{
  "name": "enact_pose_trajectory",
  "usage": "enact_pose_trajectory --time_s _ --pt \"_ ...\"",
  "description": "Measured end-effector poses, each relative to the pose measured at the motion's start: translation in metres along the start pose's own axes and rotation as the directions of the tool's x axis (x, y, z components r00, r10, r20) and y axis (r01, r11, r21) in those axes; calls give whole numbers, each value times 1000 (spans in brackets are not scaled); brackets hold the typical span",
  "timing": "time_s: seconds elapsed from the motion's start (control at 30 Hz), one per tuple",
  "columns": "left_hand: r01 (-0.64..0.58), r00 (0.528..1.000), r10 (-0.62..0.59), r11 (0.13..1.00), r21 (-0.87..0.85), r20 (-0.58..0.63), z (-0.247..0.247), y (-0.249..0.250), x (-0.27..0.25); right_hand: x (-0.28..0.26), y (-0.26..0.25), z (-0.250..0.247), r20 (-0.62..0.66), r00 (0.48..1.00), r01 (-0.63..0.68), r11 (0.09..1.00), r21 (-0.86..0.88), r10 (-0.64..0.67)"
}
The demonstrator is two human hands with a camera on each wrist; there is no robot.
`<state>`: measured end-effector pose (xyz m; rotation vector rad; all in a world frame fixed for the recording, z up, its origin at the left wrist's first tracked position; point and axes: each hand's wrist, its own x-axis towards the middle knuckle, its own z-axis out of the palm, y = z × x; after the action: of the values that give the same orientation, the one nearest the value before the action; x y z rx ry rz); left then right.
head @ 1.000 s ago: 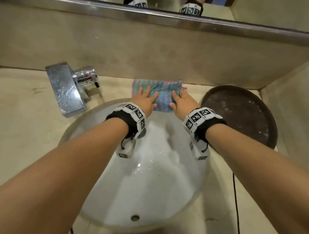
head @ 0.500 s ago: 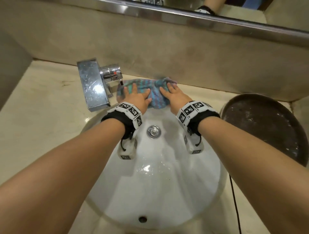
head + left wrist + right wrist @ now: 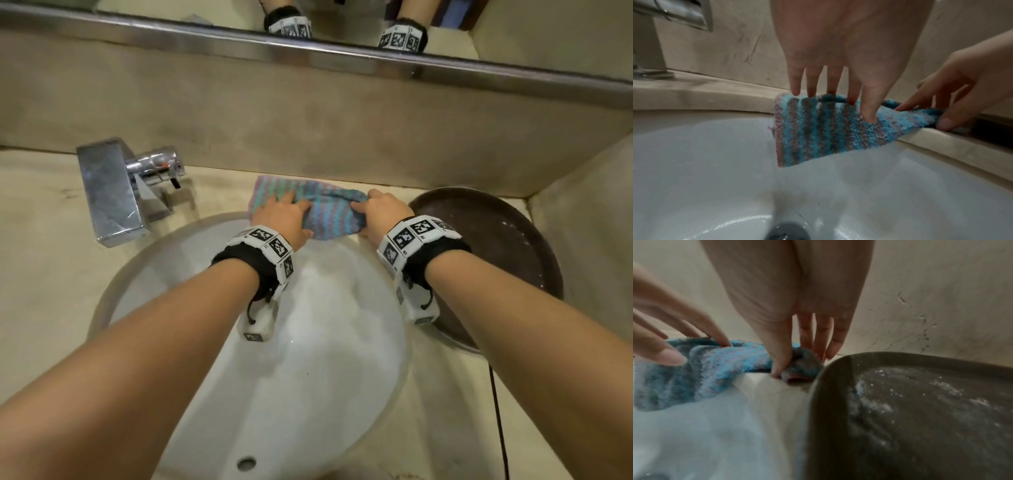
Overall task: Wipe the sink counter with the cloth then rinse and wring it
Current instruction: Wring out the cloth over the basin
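Pressing down on the striped cloth point(image 3: 323, 212), both hands work at the back edge of the sink point(image 3: 342, 342), on the strip of counter point(image 3: 219, 195) between the basin and the wall. The left hand point(image 3: 282, 219) lies over the cloth's left part with its fingers point(image 3: 812, 81) nearly straight and slightly spread, their tips on the fabric; it pins the cloth rather than grasping it. Below those fingertips, a flap of the cloth hangs over the rim into the white basin.

The right hand point(image 3: 380, 210) is at the cloth's right end. In the right wrist view its thumb point(image 3: 780, 356) and fingers curl around a bunched wad of the fabric, pinching it against the counter edge. Between the two hands the cloth is rucked into a raised fold.

Just beside the right fingers, on their outer side, stands a dark round basin point(image 3: 507, 246) with pale specks inside; its rim is nearly touching the bunched cloth end. Out beyond the left fingers, well apart from them, sits the chrome faucet point(image 3: 113, 195), its flat spout reaching toward the sink. The drain point(image 3: 789, 232) lies in the bowl below the left palm, and an overflow hole point(image 3: 246, 464) shows at the near wall of the bowl. A thin dark cable point(image 3: 498, 421) runs over the counter under the right forearm. Both wrists wear black bands with white marker blocks.
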<state>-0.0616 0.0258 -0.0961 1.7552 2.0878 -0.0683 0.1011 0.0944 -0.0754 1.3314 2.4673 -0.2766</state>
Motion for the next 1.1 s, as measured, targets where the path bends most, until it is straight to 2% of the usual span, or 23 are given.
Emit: enact_pose_trajectory --time_s 0.13,0.2,0.33,0.4,0.47,0.6,0.67,0.77,0.87,0.93,1.0,1.1 --pt "-23 999 22 999 -46 -25 -5 7 -11 -7 -5 -4 7 1000 8 999 34 -9" --pt "-29 1000 29 997 -67 -8 -8 7 -16 -10 -10 -12 -37 999 -9 984 176 15" --pt "-18 1000 17 981 -191 -7 -18 7 -33 -24 -40 -32 -201 979 70 883 465 28" --pt "6 998 -18 975 -222 -53 -27 7 -45 -34 -58 -45 -221 975 129 796 592 6" --pt "30 990 -65 964 -264 -123 -37 3 -57 -42 -72 -58 -250 968 178 740 648 -14" --pt "7 978 -92 912 -410 -188 -58 -15 -84 -61 -90 -81 -305 950 260 709 655 -66" --pt "-1 973 -95 909 -416 -210 -69 -24 -99 -71 -92 -91 -321 942 272 780 563 -97" --pt "-16 971 -65 941 -338 -228 -85 -34 -120 -85 -88 -98 -282 955 197 904 379 -90" --pt "-94 954 -6 944 -318 -300 -103 -38 -140 -99 -91 -95 -270 960 151 940 304 -67" --pt "-134 937 15 939 -318 -349 -115 -40 -149 -103 -97 -91 -250 966 140 938 317 -60" --pt "-174 929 36 921 -347 -369 -125 -42 -156 -104 -106 -88 -175 982 131 929 345 -73" --pt "-253 918 27 808 -533 -395 -136 -42 -164 -105 -128 -85 -108 986 167 852 496 -130"
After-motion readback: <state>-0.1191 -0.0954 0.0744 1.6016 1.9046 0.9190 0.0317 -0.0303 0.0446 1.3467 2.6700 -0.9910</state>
